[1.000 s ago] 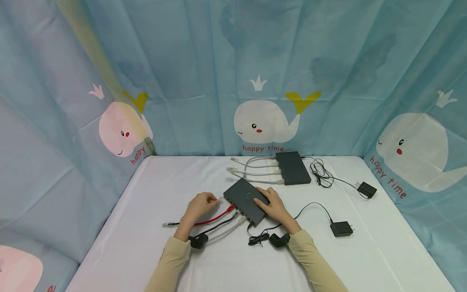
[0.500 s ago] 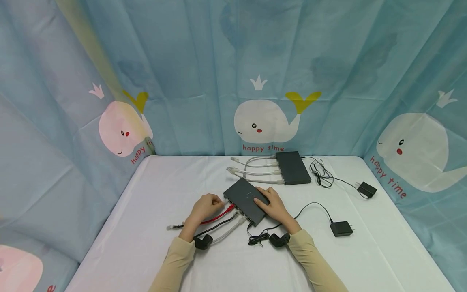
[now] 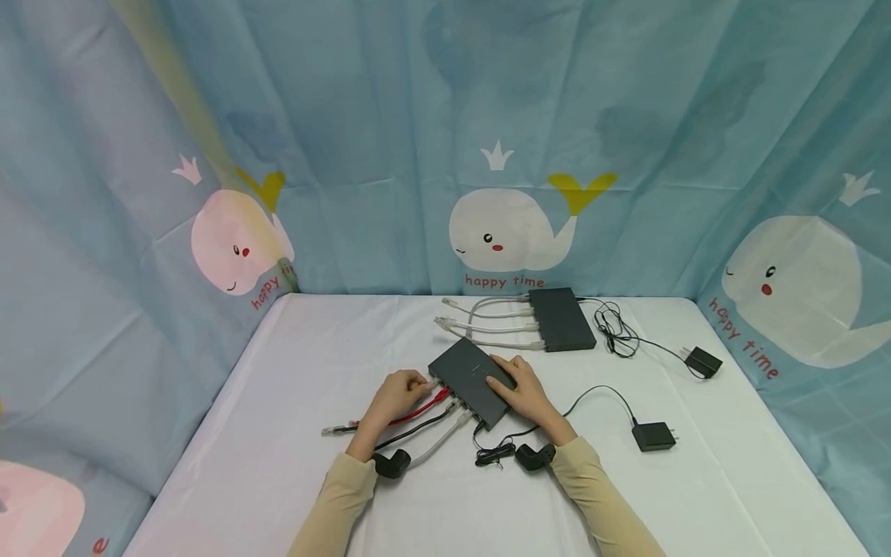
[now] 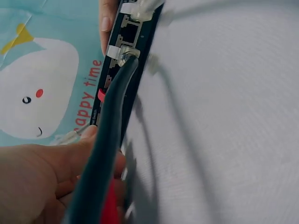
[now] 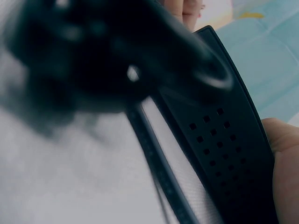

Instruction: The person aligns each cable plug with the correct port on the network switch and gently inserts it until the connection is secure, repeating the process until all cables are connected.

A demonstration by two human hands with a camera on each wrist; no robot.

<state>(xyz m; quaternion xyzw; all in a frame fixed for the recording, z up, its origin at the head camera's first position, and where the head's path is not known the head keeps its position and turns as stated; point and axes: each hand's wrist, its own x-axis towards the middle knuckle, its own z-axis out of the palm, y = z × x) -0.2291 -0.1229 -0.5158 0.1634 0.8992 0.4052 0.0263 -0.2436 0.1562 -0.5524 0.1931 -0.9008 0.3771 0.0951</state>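
In the head view a dark network switch (image 3: 469,377) lies aslant, its port side facing front left. My right hand (image 3: 524,393) grips its right end, thumb on top. At its left end my left hand (image 3: 398,396) pinches a network cable's plug, mostly hidden by the fingers. A clear plug (image 3: 329,431) on a short dark lead pokes out left of that wrist. Red (image 3: 440,397), black (image 3: 423,425) and grey (image 3: 445,439) network cables sit in the ports. The left wrist view has the black cable (image 4: 108,126) crossing in front of the thumb and fingers.
A second switch (image 3: 561,321) with several grey cables (image 3: 503,330) stands at the back. Two power adapters (image 3: 654,436) lie on the right, one on a coiled lead (image 3: 614,329). A bundled lead (image 3: 496,453) sits near the right wrist, on the white tablecloth (image 3: 230,487).
My left hand has moved slightly right, up to the switch's left end, and the loose clear plug has shifted right with it. The right hand and the switch have stayed put.
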